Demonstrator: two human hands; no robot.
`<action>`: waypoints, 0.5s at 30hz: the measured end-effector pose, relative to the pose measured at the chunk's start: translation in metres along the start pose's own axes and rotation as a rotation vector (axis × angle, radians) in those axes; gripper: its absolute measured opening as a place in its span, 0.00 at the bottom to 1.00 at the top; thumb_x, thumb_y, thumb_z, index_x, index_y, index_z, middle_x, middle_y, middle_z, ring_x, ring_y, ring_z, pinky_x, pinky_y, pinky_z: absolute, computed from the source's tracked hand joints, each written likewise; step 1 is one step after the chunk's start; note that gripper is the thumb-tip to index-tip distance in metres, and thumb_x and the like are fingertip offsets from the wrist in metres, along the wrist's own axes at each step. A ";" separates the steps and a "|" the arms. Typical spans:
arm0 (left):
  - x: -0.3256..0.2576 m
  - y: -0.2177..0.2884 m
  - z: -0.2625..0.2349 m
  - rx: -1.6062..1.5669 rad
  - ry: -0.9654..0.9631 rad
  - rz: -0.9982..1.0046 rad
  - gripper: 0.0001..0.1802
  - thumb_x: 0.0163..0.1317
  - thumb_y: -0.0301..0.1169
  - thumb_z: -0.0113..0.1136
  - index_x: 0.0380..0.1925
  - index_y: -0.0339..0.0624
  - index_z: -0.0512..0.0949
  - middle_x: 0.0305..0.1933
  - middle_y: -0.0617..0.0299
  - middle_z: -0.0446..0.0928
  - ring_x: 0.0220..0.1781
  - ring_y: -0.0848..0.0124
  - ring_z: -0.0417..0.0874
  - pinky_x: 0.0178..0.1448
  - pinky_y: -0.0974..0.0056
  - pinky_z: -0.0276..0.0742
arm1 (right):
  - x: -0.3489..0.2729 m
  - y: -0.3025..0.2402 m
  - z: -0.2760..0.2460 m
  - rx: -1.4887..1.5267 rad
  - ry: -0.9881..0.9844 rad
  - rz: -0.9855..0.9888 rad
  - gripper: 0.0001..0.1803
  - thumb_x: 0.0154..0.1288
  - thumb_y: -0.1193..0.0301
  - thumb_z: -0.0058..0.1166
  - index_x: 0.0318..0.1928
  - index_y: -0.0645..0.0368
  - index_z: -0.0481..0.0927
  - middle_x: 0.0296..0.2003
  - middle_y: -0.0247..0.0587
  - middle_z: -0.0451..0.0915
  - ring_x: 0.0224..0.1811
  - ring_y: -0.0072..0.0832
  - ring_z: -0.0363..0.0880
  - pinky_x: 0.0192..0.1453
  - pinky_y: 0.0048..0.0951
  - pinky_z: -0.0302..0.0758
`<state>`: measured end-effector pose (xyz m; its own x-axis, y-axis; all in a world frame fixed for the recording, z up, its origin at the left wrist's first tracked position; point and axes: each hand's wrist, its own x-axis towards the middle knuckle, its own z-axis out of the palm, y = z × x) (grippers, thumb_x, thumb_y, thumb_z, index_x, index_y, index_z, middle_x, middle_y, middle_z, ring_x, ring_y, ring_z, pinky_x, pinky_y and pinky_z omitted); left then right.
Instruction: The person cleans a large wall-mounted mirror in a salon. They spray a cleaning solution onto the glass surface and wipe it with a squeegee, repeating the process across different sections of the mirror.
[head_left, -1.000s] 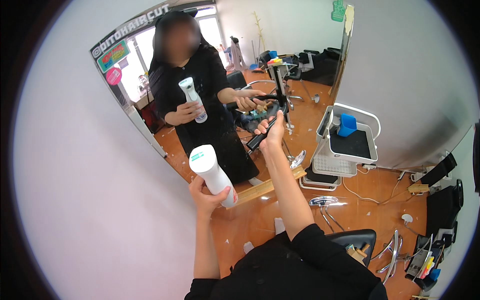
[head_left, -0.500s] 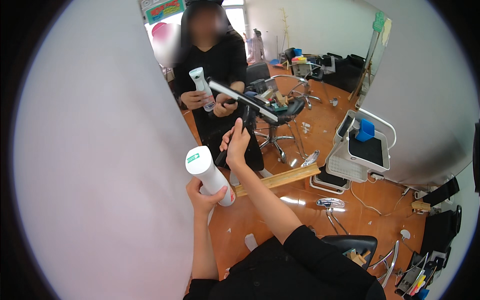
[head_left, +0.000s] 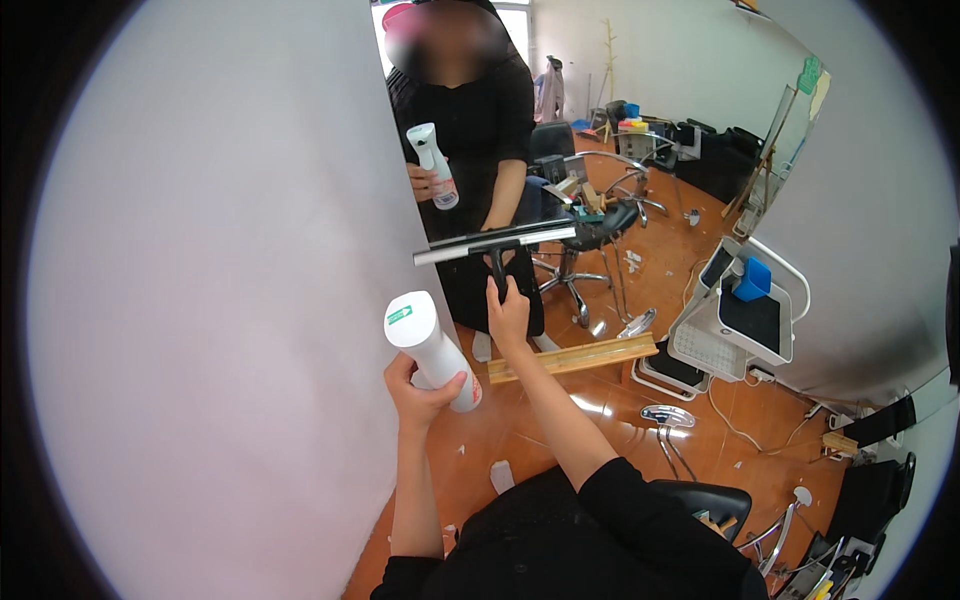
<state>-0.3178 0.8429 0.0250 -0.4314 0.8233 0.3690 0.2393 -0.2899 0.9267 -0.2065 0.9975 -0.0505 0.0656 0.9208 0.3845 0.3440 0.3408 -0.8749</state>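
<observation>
My left hand is wrapped round a white spray bottle with a green label on its top. The bottle leans, its top toward the upper left. My right hand grips the black handle of a squeegee. The squeegee's long blade lies nearly level across the lower part of a tall wall mirror, its left end reaching the mirror's left edge. Whether the blade touches the glass I cannot tell. The reflection shows the bottle and the arms from the front.
A wooden ledge runs below the mirror. To the right stands a white trolley holding a blue container. A black chair is close by my right side. A pale wall fills the left, and a cable trails over the floor.
The squeegee has turned from a steep slant to almost level, and its upper end has come down. My right hand has turned with it. The bottle stays in my left hand; the view has shifted slightly.
</observation>
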 end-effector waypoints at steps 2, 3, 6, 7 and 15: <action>-0.001 0.000 -0.001 -0.003 0.004 -0.007 0.26 0.34 0.33 0.73 0.37 0.35 0.78 0.34 0.59 0.81 0.35 0.69 0.83 0.43 0.64 0.78 | -0.009 0.017 -0.005 -0.187 -0.019 -0.123 0.19 0.66 0.59 0.49 0.29 0.64 0.71 0.15 0.53 0.74 0.19 0.47 0.77 0.20 0.40 0.70; -0.001 0.001 -0.001 -0.011 0.009 -0.012 0.26 0.34 0.33 0.74 0.37 0.35 0.78 0.34 0.59 0.81 0.35 0.69 0.83 0.43 0.64 0.78 | -0.015 0.022 -0.008 -0.247 -0.055 -0.105 0.19 0.65 0.59 0.50 0.29 0.63 0.71 0.17 0.54 0.76 0.20 0.48 0.78 0.21 0.41 0.72; 0.000 -0.003 -0.002 -0.012 0.018 -0.015 0.26 0.34 0.33 0.73 0.37 0.35 0.78 0.34 0.59 0.81 0.36 0.69 0.83 0.43 0.64 0.78 | -0.024 0.018 -0.019 -0.369 -0.110 -0.113 0.18 0.65 0.58 0.50 0.30 0.61 0.71 0.19 0.51 0.77 0.20 0.47 0.78 0.22 0.41 0.73; 0.000 -0.005 -0.002 -0.011 0.016 -0.013 0.26 0.34 0.34 0.73 0.37 0.35 0.78 0.34 0.59 0.81 0.36 0.69 0.83 0.43 0.64 0.78 | -0.023 0.010 -0.021 -0.367 -0.130 -0.172 0.17 0.64 0.58 0.50 0.31 0.61 0.71 0.20 0.51 0.78 0.21 0.47 0.78 0.22 0.41 0.73; -0.001 -0.012 -0.001 -0.010 0.060 -0.028 0.25 0.36 0.33 0.73 0.36 0.34 0.78 0.33 0.59 0.81 0.35 0.69 0.83 0.42 0.64 0.78 | 0.036 -0.069 -0.034 -0.339 -0.305 -0.525 0.15 0.62 0.56 0.53 0.34 0.55 0.71 0.23 0.44 0.78 0.22 0.42 0.78 0.24 0.37 0.74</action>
<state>-0.3209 0.8451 0.0138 -0.4890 0.8007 0.3461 0.2179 -0.2720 0.9373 -0.1959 1.0008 0.0335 -0.4386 0.6791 0.5886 0.5350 0.7236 -0.4362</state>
